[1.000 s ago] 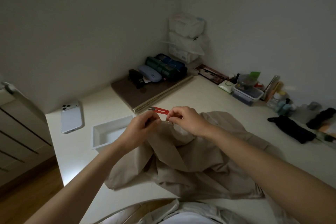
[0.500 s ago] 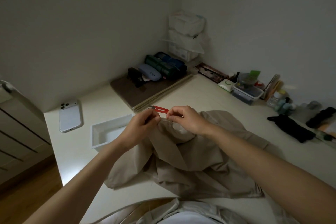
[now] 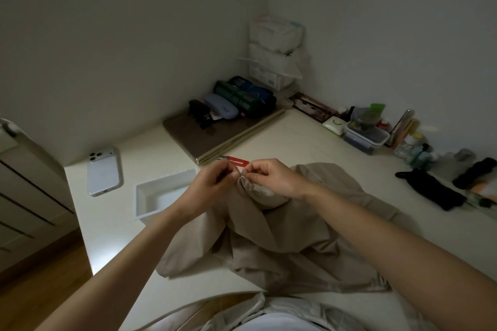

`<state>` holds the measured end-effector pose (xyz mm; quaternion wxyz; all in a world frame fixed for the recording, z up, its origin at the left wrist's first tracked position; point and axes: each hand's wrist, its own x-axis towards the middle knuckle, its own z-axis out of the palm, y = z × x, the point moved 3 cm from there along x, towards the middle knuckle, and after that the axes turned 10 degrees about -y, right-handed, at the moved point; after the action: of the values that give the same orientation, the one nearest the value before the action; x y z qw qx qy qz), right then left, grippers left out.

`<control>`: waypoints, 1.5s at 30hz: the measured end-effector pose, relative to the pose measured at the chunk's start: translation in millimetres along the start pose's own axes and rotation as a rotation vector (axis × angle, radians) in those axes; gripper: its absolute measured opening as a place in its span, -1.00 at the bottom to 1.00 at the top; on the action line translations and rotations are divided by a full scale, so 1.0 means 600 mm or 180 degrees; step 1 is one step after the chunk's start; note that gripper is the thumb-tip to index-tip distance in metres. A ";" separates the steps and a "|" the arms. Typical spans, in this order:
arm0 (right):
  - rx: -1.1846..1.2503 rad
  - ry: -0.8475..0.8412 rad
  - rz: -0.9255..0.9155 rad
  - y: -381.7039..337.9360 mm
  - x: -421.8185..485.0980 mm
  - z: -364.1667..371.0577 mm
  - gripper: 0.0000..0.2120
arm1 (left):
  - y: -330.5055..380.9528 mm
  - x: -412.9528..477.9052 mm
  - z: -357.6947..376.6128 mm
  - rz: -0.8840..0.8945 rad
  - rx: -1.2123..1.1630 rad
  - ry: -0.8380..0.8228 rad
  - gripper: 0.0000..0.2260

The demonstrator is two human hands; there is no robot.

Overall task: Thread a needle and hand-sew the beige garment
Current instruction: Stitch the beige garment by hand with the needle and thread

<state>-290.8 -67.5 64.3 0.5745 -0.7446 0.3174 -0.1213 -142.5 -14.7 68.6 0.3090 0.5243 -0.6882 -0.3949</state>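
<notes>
A crumpled beige garment (image 3: pixel 282 244) lies on the white desk (image 3: pixel 309 148) in front of me. Both hands meet above its raised top fold. My left hand (image 3: pixel 212 188) has its fingers curled and pinches the fabric edge. My right hand (image 3: pixel 271 177) pinches the same bunched edge from the right, thumb against fingertips. Any needle or thread between the fingertips is too small to make out. A red thread snipper (image 3: pixel 236 161) lies on the desk just behind my hands.
A white open tray (image 3: pixel 150 196) sits left of the garment, a phone (image 3: pixel 103 170) further left. A brown board (image 3: pixel 204 134) with cases, tissue packs (image 3: pixel 274 35), a lidded container (image 3: pixel 365 137), bottles and black cloths (image 3: pixel 433 191) line the back and right.
The hands have barely moved; my left hand's fingers have shifted slightly at the fabric edge. The garment lies as before.
</notes>
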 end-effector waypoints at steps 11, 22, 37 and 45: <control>0.0735 -0.0036 0.0094 -0.010 -0.011 0.008 -0.86 | 0.011 -0.003 0.003 -0.0189 -0.1069 0.0012 -0.92; 0.0897 0.0456 0.0097 0.000 -0.004 -0.004 -0.82 | 0.019 -0.003 -0.001 -0.0146 -0.1424 0.0088 -0.86; -0.0675 0.0714 -0.0285 -0.028 -0.010 0.014 -0.81 | -0.008 0.014 0.004 -0.0546 -0.1375 0.0279 -0.86; -0.1006 0.1205 -0.0774 -0.039 -0.004 0.013 -0.94 | -0.019 0.019 0.006 -0.0633 -0.1294 0.0194 -0.88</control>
<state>-280.5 -56.5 84.4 0.3629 -0.8217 0.3424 -0.2753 -143.3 -26.6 57.2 0.3886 0.5282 -0.5298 -0.5379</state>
